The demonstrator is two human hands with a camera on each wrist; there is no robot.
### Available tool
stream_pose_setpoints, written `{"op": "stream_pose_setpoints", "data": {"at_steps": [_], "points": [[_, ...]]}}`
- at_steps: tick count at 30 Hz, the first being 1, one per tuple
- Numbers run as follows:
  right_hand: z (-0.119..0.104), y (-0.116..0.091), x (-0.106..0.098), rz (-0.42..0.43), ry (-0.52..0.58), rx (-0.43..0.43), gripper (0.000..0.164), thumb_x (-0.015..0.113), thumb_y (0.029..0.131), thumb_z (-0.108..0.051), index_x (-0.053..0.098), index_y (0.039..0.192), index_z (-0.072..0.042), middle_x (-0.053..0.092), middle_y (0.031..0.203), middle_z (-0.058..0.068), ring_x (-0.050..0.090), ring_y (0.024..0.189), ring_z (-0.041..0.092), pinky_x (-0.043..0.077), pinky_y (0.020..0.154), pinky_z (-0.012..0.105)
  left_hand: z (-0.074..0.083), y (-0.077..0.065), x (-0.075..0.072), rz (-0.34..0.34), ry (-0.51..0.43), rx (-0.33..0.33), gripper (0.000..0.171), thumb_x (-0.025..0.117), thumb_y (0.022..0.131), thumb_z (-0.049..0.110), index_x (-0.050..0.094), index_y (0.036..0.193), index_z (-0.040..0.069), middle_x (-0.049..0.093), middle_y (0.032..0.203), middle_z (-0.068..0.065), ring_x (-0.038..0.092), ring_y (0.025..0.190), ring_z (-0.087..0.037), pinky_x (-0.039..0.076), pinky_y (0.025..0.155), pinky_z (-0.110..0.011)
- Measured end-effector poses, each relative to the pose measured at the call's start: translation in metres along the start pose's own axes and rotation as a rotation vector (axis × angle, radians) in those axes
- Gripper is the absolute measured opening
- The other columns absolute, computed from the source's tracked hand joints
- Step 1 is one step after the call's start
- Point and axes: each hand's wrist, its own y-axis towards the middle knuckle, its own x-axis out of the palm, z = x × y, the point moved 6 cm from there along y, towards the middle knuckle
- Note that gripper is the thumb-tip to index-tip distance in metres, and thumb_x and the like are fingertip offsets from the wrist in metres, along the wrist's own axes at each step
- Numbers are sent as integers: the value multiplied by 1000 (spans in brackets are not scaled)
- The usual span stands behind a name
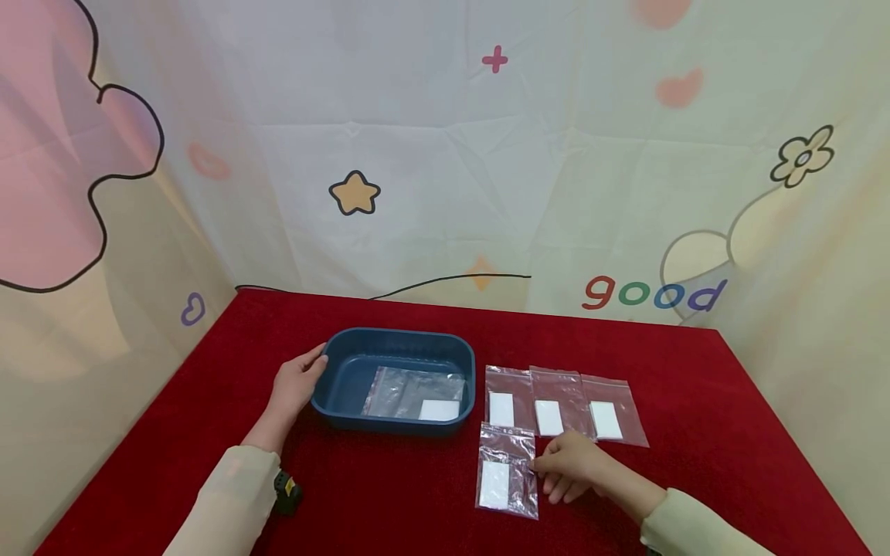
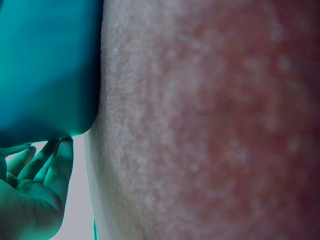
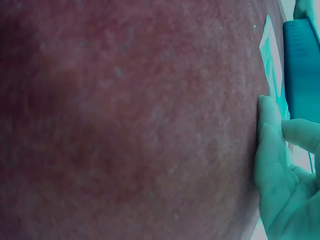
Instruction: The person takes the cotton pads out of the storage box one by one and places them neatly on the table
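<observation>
My left hand [image 1: 295, 382] is at the left end of a dark blue plastic bin [image 1: 389, 425], its fingertips against the outer wall. The left wrist view shows those fingers [image 2: 60, 165] fairly straight, touching the bin. Inside the bin lie clear zip-lock bags with a white card [image 1: 439, 410] showing. My right hand [image 1: 573, 466] pinches the right edge of the nearest clear zip-lock bag [image 1: 518, 444] between thumb and forefinger; a white card [image 1: 494, 485] is inside it. In the right wrist view, the bag [image 3: 272, 60] extends beyond the fingertips.
Behind the nearest bag, several more zip-lock bags with white cards lie in a row: left [image 1: 501, 409], middle [image 1: 548, 418] and right [image 1: 606, 421]. Red cloth [image 1: 389, 494] covers the table. A printed curtain [image 1: 445, 193] surrounds its back and sides.
</observation>
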Motion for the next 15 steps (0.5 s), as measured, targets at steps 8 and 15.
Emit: {"op": "stream_pose_setpoints", "data": {"at_steps": [8,15], "points": [[0,3,0,1,-30,20,26,67,96,-18,64,74,-4,67,56,0,65,47,6,54,46,22,0,-1,0,-7,-6,-7,50,45,109,23,40,157,7,36,164,-21,33,153,-42,39,121,-56],[-3,1,-1,-41,-18,16,26,65,96,-21,65,77,-3,68,59,0,66,48,6,54,46,21,1,-1,0,-3,-4,0,50,45,109,23,40,157,6,37,163,-22,34,152,-42,39,120,-56]]}}
